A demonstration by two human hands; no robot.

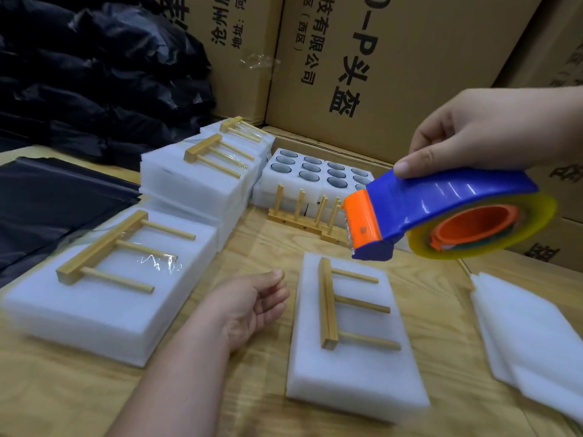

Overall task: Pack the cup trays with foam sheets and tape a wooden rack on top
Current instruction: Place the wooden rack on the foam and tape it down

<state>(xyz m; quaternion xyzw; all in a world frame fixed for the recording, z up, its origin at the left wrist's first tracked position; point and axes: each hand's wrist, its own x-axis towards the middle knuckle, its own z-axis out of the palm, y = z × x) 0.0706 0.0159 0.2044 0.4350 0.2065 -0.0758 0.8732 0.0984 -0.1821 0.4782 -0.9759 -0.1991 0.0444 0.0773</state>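
The right hand [492, 130] grips the blue tape dispenser [441, 212] in the air just above the far end of the foam pack [356, 367], where an untaped wooden rack [328, 304] lies, while the left hand [252, 307] hovers beside it, fingers loosely curled, holding nothing.

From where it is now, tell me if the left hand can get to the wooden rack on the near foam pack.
Probably yes. The left hand holds nothing, lies beside the foam pack, and nothing stands between it and the wooden rack. The tape dispenser hangs above.
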